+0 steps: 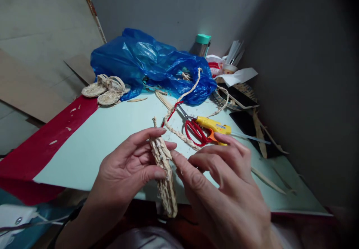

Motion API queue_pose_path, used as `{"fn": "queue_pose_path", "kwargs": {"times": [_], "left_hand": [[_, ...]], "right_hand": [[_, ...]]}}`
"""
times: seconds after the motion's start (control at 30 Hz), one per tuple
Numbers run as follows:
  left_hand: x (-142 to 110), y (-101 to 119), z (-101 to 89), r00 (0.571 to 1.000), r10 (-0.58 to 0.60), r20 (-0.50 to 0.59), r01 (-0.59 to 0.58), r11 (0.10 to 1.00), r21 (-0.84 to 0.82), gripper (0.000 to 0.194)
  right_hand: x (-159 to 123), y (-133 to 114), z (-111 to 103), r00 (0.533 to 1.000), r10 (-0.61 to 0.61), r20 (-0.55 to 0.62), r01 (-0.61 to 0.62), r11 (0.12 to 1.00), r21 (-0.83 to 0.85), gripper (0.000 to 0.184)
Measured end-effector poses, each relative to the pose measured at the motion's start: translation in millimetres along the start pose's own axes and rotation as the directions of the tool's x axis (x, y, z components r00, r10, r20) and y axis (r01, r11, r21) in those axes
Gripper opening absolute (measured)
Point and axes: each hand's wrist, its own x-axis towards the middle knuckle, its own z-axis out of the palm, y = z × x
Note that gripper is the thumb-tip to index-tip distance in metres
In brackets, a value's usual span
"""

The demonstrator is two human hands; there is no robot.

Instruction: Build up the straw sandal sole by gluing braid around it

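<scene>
Left hand (120,174) has the braided straw piece (169,200), thumb on the near side, fingers round the far side, a snug hold. It's up in front of the table's front edge, top end leaning left, lower end overhanging that edge in this view. In comes the right hand (227,181), fingers bent, index fingertip up against the piece's right side; whether it pinches anything, I can't tell.

Just past the hands, mid-table, a loose straw braid (179,133) snakes from the right hand back toward the rear edge. Beside it lie red-handled scissors (192,117), then a yellow glue gun (214,125), a pale glue stick (246,137) poking out toward the right edge.

Over to the back left corner: a pair of woven straw slippers (109,98), next to a crumpled blue plastic bag (120,54) sprawled along the rear edge. Red cloth (70,125) runs down the left side of the table (81,159). Behind the bag, a green-lidded bottle (202,41); to its right, white paper (238,76) at the back right corner. Long straw strip (267,181) near the front right!
</scene>
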Motion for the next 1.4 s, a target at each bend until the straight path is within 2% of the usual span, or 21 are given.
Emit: {"fn": "queue_pose_path", "kwargs": {"times": [0.57, 0.83, 1.07, 1.4], "left_hand": [[-8, -7, -0.9, 0.996, 0.089, -0.011, -0.088, 0.993, 0.073, 0.041], [-12, -12, -3.8, 0.991, 0.137, -0.007, -0.134, 0.98, 0.144, 0.042], [-16, -11, -0.9, 0.996, 0.087, -0.028, -0.082, 0.987, 0.138, 0.044], [-16, -14, 1.4, 0.995, 0.057, -0.081, -0.045, 0.989, 0.14, 0.043]], "right_hand": [[-10, -13, -7, 0.996, -0.05, 0.07, 0.053, 0.998, -0.043, 0.029], [-12, -21, 1, 0.999, -0.025, -0.027, 0.024, 0.999, -0.033, 0.025], [-10, -20, 3, 0.999, -0.042, 0.008, 0.042, 0.998, -0.051, 0.021], [-9, -19, 5, 1.0, -0.016, 0.012, 0.016, 0.999, 0.037, 0.02]]}}
